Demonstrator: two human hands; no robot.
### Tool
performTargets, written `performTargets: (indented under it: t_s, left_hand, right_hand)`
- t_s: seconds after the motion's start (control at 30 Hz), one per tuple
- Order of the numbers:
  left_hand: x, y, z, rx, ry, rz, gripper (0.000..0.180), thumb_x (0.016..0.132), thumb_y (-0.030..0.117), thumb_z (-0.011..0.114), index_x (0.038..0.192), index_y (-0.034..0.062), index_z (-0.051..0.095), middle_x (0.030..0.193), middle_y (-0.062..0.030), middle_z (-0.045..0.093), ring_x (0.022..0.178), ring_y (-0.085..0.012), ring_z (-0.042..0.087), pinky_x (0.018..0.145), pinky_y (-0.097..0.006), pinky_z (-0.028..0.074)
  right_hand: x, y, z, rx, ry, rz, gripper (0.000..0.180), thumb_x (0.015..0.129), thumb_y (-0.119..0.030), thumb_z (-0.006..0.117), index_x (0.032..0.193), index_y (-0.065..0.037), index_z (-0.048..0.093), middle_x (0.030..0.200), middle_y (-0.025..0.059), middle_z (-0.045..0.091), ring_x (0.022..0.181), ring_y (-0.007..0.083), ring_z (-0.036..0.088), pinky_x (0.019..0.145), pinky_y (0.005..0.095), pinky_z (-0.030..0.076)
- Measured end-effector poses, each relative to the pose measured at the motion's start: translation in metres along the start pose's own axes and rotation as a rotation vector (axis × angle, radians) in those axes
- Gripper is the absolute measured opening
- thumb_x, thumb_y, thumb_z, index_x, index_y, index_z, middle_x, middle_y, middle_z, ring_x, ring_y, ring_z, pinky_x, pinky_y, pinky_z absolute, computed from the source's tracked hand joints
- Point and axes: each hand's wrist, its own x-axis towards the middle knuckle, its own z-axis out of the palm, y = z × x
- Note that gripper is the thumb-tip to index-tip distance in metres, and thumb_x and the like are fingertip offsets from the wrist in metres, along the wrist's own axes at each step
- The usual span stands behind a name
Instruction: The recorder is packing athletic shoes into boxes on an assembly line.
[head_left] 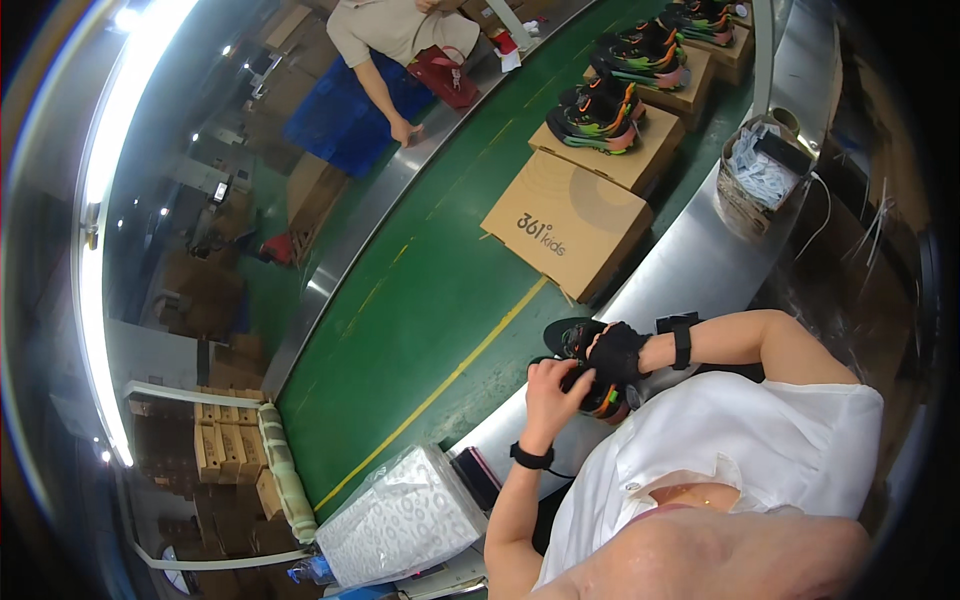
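Note:
A pair of black children's sneakers with orange and green accents lies at the metal edge of the conveyor, close to my body. My right hand [618, 352], in a black fingerless glove, is closed over the upper of the far sneaker [568, 336]. My bare left hand [556, 396] reaches in from the near side, its fingers bent and pressed at the top of the near sneaker [604, 402]. Whatever small part the left fingers pinch is hidden. Both wrists wear black bands. A closed brown shoebox [570, 220] lies on the belt just beyond my hands.
The green conveyor belt [400, 370] carries several boxes with sneakers [597, 115] on top. A bin of white scraps [755, 175] stands on the right metal ledge. A plastic-wrapped patterned stack [400, 520] sits at left. Across the belt, a person's hand [405, 132] rests on the far rail.

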Motion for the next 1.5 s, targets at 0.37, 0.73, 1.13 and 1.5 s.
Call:
performTargets:
  t_s: [0.37, 0.73, 1.13, 1.5]
  left_hand:
    - [-0.059, -0.036, 0.036, -0.018, 0.032, 0.076, 0.03, 0.064, 0.004, 0.065, 0.093, 0.0043, 0.054, 0.1, -0.0142, 0.048, 0.092, -0.0302, 0.049, 0.077, -0.033, 0.042]
    - [-0.038, -0.072, 0.02, -0.38, 0.167, -0.052, 0.017, 0.071, -0.004, 0.056, 0.087, -0.0001, 0.057, 0.089, -0.0086, 0.055, 0.072, -0.0135, 0.053, 0.062, -0.023, 0.043]
    - [-0.008, -0.048, -0.069, -0.3, 0.109, -0.076, 0.011, 0.07, 0.002, 0.061, 0.081, -0.0004, 0.059, 0.081, -0.0063, 0.056, 0.073, -0.0147, 0.053, 0.065, -0.024, 0.043]
    - [-0.054, -0.053, -0.058, -0.203, -0.303, -0.452, 0.027, 0.072, 0.016, 0.064, 0.095, 0.0027, 0.057, 0.084, -0.0087, 0.059, 0.077, -0.0158, 0.057, 0.063, -0.024, 0.046]
  right_hand:
    - [-0.011, 0.033, -0.004, 0.345, 0.117, -0.181, 0.02, 0.067, -0.024, 0.06, 0.078, -0.008, 0.056, 0.081, 0.0139, 0.056, 0.082, 0.026, 0.054, 0.065, 0.0363, 0.044]
    - [0.054, 0.055, 0.026, 0.348, -0.031, -0.221, 0.022, 0.067, -0.025, 0.059, 0.081, -0.009, 0.057, 0.069, 0.0106, 0.058, 0.064, 0.0246, 0.058, 0.055, 0.0324, 0.045]
    - [0.09, 0.05, -0.032, 0.791, -0.028, -0.26, 0.019, 0.068, -0.023, 0.062, 0.076, -0.007, 0.059, 0.068, 0.0066, 0.059, 0.064, 0.0149, 0.056, 0.059, 0.0274, 0.044]
    - [0.021, 0.01, 0.023, 0.7, -0.011, -0.368, 0.023, 0.068, -0.024, 0.058, 0.082, -0.006, 0.058, 0.075, 0.0112, 0.06, 0.072, 0.0262, 0.059, 0.063, 0.0337, 0.046]
